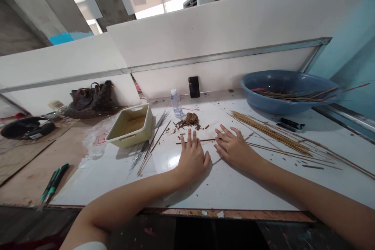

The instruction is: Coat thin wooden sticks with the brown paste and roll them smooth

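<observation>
Left grip [193, 160] and right grip [234, 149] open, palms down

Fingers of the left grip [190, 139] lie flat across a thin wooden stick [179, 143] on the white surface [222, 189], and the stick's other end reaches the right grip's fingertips. Brown chips [187, 124] lie just beyond. To the right is a long bundle of bamboo skewers [272, 134], with a blue plastic basin [263, 86] behind it. A cream tray [130, 125] sits left, and a water bottle [176, 103] and phone [193, 86] stand near the back.
</observation>
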`<state>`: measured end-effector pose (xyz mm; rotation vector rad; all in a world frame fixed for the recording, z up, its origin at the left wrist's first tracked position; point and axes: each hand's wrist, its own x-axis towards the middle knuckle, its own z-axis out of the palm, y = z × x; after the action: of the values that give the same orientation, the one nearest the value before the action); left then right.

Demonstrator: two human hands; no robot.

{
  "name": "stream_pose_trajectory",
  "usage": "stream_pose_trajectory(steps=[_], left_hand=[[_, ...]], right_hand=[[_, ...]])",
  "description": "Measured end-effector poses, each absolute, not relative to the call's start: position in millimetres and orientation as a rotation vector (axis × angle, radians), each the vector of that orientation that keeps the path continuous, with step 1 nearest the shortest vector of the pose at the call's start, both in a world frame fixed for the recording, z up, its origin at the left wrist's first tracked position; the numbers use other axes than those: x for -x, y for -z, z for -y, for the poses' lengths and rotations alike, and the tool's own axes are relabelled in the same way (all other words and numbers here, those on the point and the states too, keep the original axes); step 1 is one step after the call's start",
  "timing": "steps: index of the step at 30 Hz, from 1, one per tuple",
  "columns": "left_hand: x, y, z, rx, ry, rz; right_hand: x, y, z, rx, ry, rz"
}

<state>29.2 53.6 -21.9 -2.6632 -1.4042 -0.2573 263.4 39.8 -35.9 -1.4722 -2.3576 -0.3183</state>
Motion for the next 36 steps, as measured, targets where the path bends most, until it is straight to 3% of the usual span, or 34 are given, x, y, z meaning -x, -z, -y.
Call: stream_pose_trajectory(steps=[5,11,17,22,29,36], left_hand=[[-29.2,28.5,-59.8,2.64,0.24,1.552],[-28.6,24.8,-57.3,2.648,0.341,1.368],[-29.2,28.5,-61.0,2.668,0.227,1.536],[-28.0,25.8,-57.8,2.642,0.337,1.346],[-25.9,20.9,-63.9,2.61,0.34,1.455],[-27.0,18.5,-58.4,2.628,0.364,1.318]], right_hand=[[-265.0,45.3,-44.2,1.663,0.325,2.317],[-263.6,32.7,-40.6,1.457,0.304,2.346],[-263.1,42.6,-44.4,1.666,0.369,2.295],[-262.7,33.5,-41.0,1.455,0.355,2.34],[-266.7,39.5,-45.0,1.653,0.383,2.295],[-261.1,35.4,-39.5,1.5,0.37,2.345]])
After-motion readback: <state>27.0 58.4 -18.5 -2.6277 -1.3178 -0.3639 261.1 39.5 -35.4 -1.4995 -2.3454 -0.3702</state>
